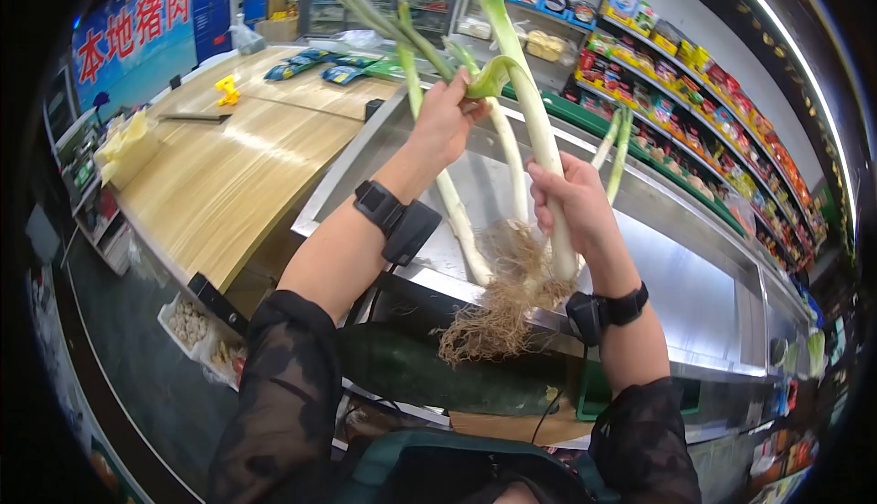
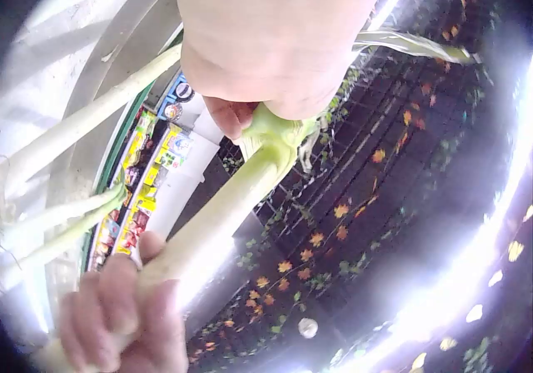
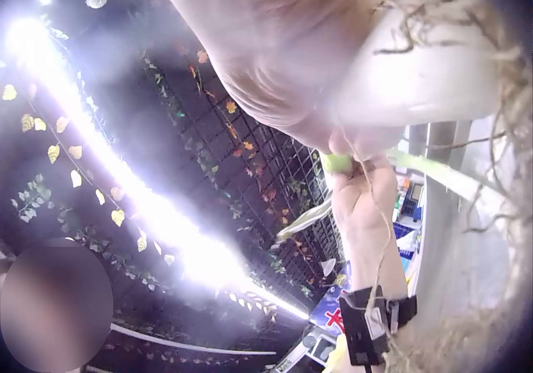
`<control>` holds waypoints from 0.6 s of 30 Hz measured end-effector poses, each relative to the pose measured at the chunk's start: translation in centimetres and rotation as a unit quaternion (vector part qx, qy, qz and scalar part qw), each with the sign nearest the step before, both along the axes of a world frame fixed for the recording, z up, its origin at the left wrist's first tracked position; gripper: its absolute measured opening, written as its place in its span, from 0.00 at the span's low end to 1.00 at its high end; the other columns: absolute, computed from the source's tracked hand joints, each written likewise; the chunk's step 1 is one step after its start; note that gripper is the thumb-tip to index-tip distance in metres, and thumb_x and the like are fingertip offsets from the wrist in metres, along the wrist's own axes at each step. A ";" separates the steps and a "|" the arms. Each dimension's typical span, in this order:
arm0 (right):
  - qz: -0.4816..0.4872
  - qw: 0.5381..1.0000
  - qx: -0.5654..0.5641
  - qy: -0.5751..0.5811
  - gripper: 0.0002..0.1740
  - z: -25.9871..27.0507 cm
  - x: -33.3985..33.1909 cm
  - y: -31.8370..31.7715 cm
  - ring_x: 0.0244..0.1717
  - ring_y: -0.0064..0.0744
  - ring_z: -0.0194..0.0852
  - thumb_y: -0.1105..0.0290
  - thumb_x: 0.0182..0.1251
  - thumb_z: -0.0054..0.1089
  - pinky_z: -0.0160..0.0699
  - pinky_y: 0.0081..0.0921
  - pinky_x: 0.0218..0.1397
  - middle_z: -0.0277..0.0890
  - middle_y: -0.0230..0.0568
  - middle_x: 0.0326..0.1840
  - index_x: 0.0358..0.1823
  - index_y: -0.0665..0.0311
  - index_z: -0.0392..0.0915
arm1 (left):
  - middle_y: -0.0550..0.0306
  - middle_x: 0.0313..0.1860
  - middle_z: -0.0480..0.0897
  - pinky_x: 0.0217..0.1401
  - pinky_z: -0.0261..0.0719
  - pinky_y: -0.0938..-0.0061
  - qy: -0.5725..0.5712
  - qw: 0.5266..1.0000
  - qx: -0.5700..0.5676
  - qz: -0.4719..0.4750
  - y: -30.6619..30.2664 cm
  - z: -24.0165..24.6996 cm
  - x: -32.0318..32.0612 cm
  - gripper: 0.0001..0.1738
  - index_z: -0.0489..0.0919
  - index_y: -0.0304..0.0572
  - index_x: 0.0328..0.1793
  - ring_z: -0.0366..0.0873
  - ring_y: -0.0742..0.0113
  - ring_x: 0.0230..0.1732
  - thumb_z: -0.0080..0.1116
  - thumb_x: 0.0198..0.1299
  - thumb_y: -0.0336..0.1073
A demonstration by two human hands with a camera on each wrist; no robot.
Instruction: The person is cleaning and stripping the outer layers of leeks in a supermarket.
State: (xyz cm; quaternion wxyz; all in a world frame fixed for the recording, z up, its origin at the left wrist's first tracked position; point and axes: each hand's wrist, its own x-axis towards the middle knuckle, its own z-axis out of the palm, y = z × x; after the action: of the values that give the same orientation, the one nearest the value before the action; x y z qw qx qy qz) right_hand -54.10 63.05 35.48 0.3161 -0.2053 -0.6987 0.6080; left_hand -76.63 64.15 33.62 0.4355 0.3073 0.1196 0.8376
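In the head view a long leek [image 1: 543,139] stands upright in front of me, its white stem down and green leaves up. My right hand [image 1: 585,201] grips the white stem above the roots. My left hand [image 1: 445,122] pinches a folded-down green leaf higher up the same leek. In the left wrist view this leaf [image 2: 275,131] bends out from the stem under the left fingers. More leeks [image 1: 461,225] lean in the steel trough [image 1: 694,299] behind it. Tangled brown roots [image 1: 489,326] hang over the trough's front edge.
On the left is a wooden table [image 1: 219,203] bearing a knife [image 1: 194,118], a yellow object [image 1: 227,90] and blue packets [image 1: 292,66]. Shelves of packaged goods [image 1: 676,93] line the right. A white crate [image 1: 187,324] stands low at left.
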 end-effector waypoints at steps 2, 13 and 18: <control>-0.012 0.999 -0.031 0.022 0.14 0.5 0.4 0.4 0.11 0.18 0.64 0.65 0.65 0.60 0.65 0.16 0.11 0.69 0.32 0.20 0.43 0.67 0.70 | 0.58 0.34 0.76 0.57 0.77 0.63 0.017 0.998 0.042 0.034 -1.2 1.7 1.4 0.14 0.71 0.41 0.41 0.76 0.65 0.49 0.43 0.72 0.44; -0.117 0.973 -0.081 0.184 0.34 0.9 1.1 4.4 0.09 0.26 0.63 0.39 0.64 0.52 0.65 0.26 0.11 0.64 0.34 0.15 0.49 0.66 0.66 | 0.73 0.22 0.60 0.18 0.52 0.89 0.309 0.884 -0.078 -0.342 -3.6 0.5 4.8 0.21 0.67 0.41 0.61 0.54 0.84 0.17 0.48 0.70 0.47; -0.219 0.942 -0.123 0.224 0.26 0.1 5.6 9.7 0.11 0.29 0.63 0.46 0.68 0.51 0.67 0.30 0.15 0.64 0.34 0.16 0.43 0.65 0.66 | 0.78 0.14 0.57 0.13 0.45 0.85 0.502 0.770 -0.117 -0.377 -4.2 0.4 4.0 0.17 0.76 0.33 0.52 0.50 0.87 0.11 0.57 0.64 0.40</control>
State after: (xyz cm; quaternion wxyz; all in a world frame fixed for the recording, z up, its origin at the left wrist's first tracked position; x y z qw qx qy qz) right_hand -48.45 72.79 35.63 0.5618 -0.2489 -0.4674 0.6356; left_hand -72.63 59.92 34.02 0.6267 0.6512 0.2924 0.3124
